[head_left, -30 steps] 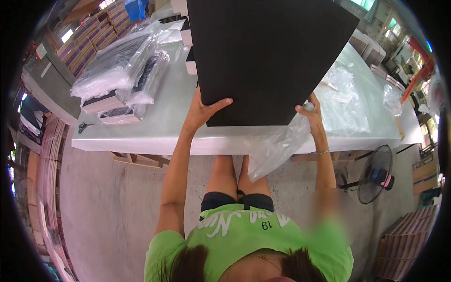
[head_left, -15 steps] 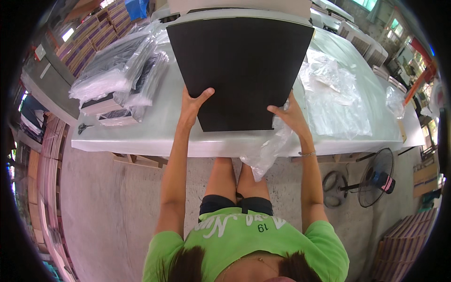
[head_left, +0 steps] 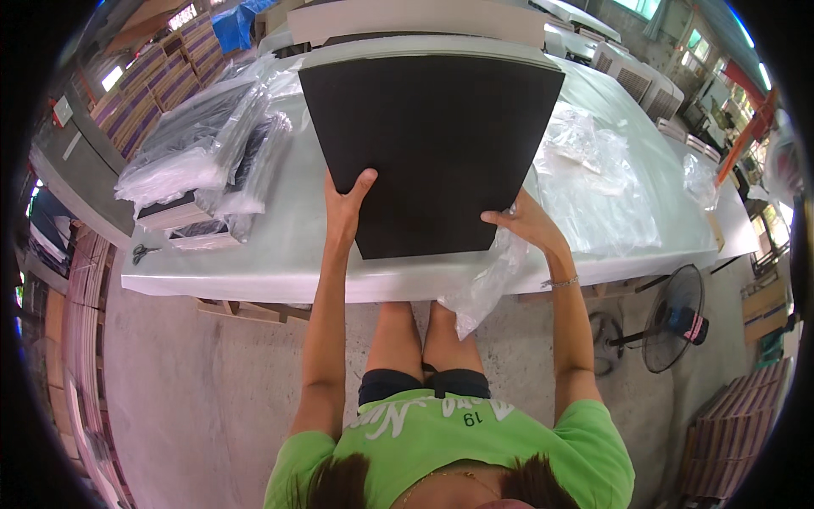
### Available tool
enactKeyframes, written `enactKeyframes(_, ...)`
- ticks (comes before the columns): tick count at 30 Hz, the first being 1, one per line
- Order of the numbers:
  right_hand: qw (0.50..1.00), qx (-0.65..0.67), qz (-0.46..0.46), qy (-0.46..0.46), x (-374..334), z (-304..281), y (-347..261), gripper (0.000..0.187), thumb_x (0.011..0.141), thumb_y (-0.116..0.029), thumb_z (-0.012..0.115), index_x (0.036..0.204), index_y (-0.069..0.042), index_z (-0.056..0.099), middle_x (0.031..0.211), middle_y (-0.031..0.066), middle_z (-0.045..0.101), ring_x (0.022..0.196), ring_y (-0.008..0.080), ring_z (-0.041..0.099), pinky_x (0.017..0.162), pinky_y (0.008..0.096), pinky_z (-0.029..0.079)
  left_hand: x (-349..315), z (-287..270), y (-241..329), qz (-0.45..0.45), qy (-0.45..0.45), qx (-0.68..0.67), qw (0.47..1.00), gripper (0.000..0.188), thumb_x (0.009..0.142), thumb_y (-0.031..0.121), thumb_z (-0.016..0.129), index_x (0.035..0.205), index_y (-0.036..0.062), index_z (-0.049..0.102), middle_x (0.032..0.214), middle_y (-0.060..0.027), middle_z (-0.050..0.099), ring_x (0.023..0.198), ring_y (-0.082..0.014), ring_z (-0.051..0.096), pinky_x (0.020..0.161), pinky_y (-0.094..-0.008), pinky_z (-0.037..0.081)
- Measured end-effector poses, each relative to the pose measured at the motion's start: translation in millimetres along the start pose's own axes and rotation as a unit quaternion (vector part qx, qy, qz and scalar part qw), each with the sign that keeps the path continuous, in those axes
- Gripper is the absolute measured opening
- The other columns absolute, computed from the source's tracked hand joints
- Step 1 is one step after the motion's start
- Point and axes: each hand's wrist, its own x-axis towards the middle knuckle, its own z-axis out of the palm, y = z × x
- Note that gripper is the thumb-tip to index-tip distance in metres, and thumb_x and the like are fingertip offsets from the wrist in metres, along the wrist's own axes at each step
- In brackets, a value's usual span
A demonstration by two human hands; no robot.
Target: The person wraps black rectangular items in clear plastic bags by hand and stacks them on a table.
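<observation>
A large rectangular black-faced board (head_left: 432, 153) stands upright at the front edge of the table, its pale, thick upper edge showing; whether it is one board or a stack I cannot tell. My left hand (head_left: 345, 204) grips its left side, thumb on the black face and fingers hidden behind. On the lower right side, my right hand (head_left: 532, 222) holds the board the same way. A crumpled clear plastic bag (head_left: 482, 288) hangs beside that hand, over the table edge; how it is held is hidden.
Plastic-wrapped dark panels (head_left: 199, 144) lie stacked on the table's left, near black scissors (head_left: 142, 253). Clear plastic bags (head_left: 593, 199) spread on the right. Pale boards (head_left: 415, 21) are behind the black board. A fan (head_left: 676, 318) stands on the floor at right.
The table and board sit a little lower in the picture, and more of the board's pale upper edge shows. Both hands keep their hold at its sides.
</observation>
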Motion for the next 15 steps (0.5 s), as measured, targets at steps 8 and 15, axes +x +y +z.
enactKeyframes(8, 0.993, 0.073, 0.071, -0.051, -2.3, -9.3, 2.8, 0.076, 0.078, -0.019, 0.069, 0.137, 0.001, 0.027, 0.137, 0.0165, 0.038, 0.128, 0.0246, 0.035, 0.105, 0.0328, 0.027, -7.1, 5.2, 8.7, -0.014, 0.003, -0.017, 1.000, 0.065, 0.077, 0.035, 0.071, 0.124, -0.0008, 0.043, 0.111, -0.0123, 0.053, 0.103, -0.0213, 0.052, 0.089, -0.0319, 0.042)
enactKeyframes(15, 0.998, 0.033, 0.001, -0.050, 0.9, -7.4, 6.7, 0.077, 0.081, -0.019, 0.067, 0.140, 0.000, 0.021, 0.140, 0.0174, 0.034, 0.131, 0.0251, 0.030, 0.105, 0.0337, 0.027, -3.8, -4.2, 13.0, 0.003, -0.022, 0.008, 1.000, 0.066, 0.077, 0.032, 0.071, 0.125, -0.0007, 0.040, 0.115, -0.0121, 0.051, 0.105, -0.0216, 0.051, 0.092, -0.0327, 0.040)
